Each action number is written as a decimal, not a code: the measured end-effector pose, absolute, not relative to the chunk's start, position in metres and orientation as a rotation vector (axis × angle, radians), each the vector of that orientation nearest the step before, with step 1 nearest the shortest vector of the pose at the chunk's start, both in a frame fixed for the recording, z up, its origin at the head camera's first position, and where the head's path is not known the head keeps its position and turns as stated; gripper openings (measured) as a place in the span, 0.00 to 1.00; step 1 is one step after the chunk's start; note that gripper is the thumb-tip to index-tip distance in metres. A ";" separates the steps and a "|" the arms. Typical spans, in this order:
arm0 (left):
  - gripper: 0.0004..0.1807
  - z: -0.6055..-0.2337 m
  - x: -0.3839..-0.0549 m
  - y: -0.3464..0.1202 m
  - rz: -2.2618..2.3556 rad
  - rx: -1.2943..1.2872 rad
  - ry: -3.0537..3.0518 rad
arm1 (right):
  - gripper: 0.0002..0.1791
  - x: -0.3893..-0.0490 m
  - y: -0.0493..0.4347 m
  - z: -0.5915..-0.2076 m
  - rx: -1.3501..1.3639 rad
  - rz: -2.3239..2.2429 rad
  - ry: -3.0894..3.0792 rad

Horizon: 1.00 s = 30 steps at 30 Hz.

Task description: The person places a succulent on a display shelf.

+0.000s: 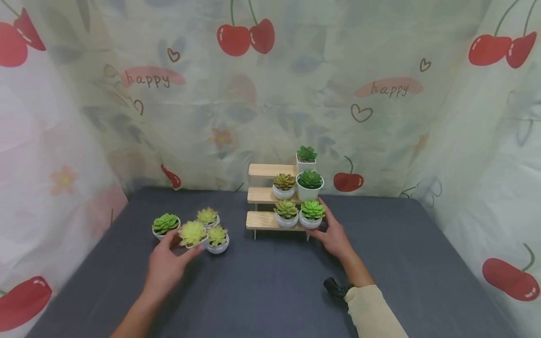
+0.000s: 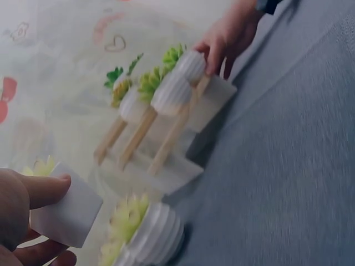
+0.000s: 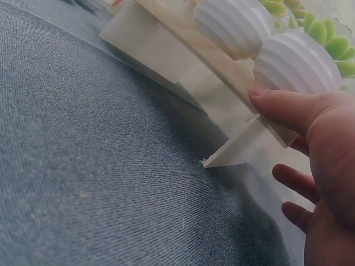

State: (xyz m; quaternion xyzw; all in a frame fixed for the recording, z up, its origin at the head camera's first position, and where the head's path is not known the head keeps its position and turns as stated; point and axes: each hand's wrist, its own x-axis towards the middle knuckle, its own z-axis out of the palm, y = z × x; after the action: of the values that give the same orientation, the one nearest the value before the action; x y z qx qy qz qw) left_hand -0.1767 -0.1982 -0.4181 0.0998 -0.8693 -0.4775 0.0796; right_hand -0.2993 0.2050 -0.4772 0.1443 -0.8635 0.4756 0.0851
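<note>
The yellow-green succulent (image 1: 193, 233) sits between the thumb and fingers of the left hand (image 1: 166, 264), which are parted only by the pot's width and pinch its smooth white sides. It looks light and stiff-walled, the glossy sides probably a little slippery, while the leafy rosette seems easier to bend or dislodge; a hold low on the flat faces suits it best. It is squat, with no marked long axis: the line from base to rosette runs upward, leaning leftward in the head view.

Just right of these fingers stand two pale succulents (image 1: 217, 236) in ribbed pots; just left of them, a green succulent (image 1: 166, 224). Well to their right, on the bottom tier of the wooden stand (image 1: 260, 219), the right hand (image 1: 334, 237) spreads around the bright green succulent (image 1: 313, 210), thumb against its base; whether it grips firmly, I cannot tell.
</note>
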 end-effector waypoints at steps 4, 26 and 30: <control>0.38 -0.415 -0.180 -0.185 -1.491 0.202 -2.550 | 0.55 -0.299 0.204 -0.477 0.421 1.424 -2.576; 0.32 -0.433 -0.220 -0.109 -1.606 -0.053 -2.440 | 0.54 -0.300 0.205 -0.478 0.418 1.393 -2.605; 0.32 -0.436 -0.226 -0.102 -1.633 -0.087 -2.406 | 0.54 -0.299 0.204 -0.477 0.423 1.399 -2.603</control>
State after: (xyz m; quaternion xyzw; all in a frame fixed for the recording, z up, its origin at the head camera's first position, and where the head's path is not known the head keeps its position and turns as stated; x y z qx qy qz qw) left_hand -0.2256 -0.1023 -0.4355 -0.0297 -0.8214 -0.5577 0.1161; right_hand -0.2992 0.2043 -0.4767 0.1413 -0.8693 0.4672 0.0784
